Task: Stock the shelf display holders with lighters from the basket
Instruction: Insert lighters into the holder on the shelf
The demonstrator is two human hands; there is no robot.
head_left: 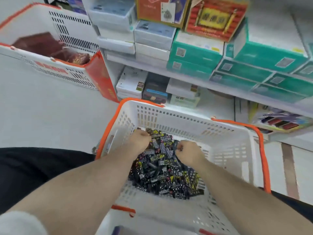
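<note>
A white plastic basket (225, 143) with an orange rim stands on the floor in front of me. A heap of dark patterned lighters (166, 173) fills its bottom. My left hand (139, 140) reaches into the far left of the heap with its fingers curled down among the lighters. My right hand (188, 152) is in the middle of the heap, fingers curled into the lighters too. What each hand holds is hidden under the fingers. No display holder shows clearly.
A second white and orange basket (71, 31) with dark red packs stands at the upper left beside a red carton (101, 77). Shelves (199, 80) ahead carry stacked white, teal and red boxes. Pale floor lies at the left.
</note>
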